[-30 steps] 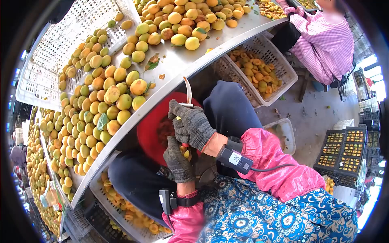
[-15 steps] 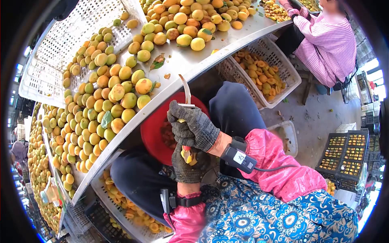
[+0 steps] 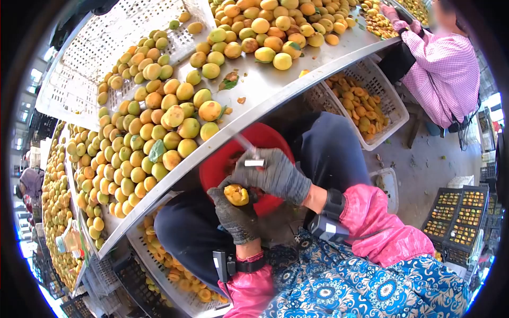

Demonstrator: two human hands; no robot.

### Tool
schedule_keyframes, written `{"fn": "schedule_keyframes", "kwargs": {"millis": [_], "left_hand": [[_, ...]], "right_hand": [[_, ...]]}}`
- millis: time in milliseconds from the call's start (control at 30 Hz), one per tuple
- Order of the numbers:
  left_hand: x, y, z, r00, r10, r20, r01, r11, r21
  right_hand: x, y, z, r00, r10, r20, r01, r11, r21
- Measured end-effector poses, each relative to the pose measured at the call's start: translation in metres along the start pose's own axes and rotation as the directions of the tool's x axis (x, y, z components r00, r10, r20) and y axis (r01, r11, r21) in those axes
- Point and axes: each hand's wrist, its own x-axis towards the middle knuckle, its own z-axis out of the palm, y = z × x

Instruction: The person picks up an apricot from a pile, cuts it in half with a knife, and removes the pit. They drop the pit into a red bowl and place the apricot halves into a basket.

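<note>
My left hand (image 3: 237,221), in a dark grey knitted glove, is closed around a cut apricot (image 3: 236,195) whose yellow flesh faces up. Just to its right, my gloved right hand (image 3: 278,175) grips a knife (image 3: 243,141); its blade points up and left and is smeared by motion. Both hands are over the red tub (image 3: 211,165) between my knees, which has dark bits inside that I cannot make out. Above and left of the tub, many whole apricots (image 3: 175,115) lie on the metal table (image 3: 254,87).
A white crate (image 3: 398,123) of apricot halves stands under the table at right, and another white crate (image 3: 183,303) of halves is by my left leg. A co-worker in a pink checked shirt (image 3: 442,69) sits at upper right. Black trays (image 3: 457,220) stand at far right.
My hands have moved apart, and the apricot's cut flesh has turned into view in my left hand. The knife has swung lower and left relative to my right hand. The view has shifted slightly.
</note>
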Motion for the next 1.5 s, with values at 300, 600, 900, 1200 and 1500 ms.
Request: {"fn": "schedule_keyframes", "kwargs": {"millis": [300, 600, 900, 1200, 1500], "left_hand": [[-0.005, -0.005, -0.006, 0.990, 0.073, -0.122, -0.048, 0.979, 0.198], [-0.038, 0.088, 0.017, 0.949, 0.316, 0.012, -0.293, 0.863, 0.411], [-0.044, 0.198, -0.074, 0.740, 0.621, 0.257, -0.260, -0.089, 0.962], [0.054, 0.158, 0.062, 0.688, 0.339, 0.642, -0.503, -0.415, 0.758], [0.164, 0.091, 0.113, 0.773, -0.272, 0.574, -0.519, -0.791, 0.324]], "right_hand": [[-0.020, 0.006, 0.013, 0.950, -0.251, 0.185, 0.308, 0.849, -0.429], [-0.035, -0.040, 0.013, 0.992, -0.122, -0.019, 0.123, 0.968, 0.220], [-0.023, -0.013, -0.007, 0.982, -0.072, 0.175, 0.180, 0.642, -0.746], [-0.022, -0.029, -0.022, 0.994, -0.098, 0.042, 0.106, 0.856, -0.507], [-0.022, -0.036, -0.046, 0.982, -0.166, -0.084, 0.111, 0.884, -0.454]]}}
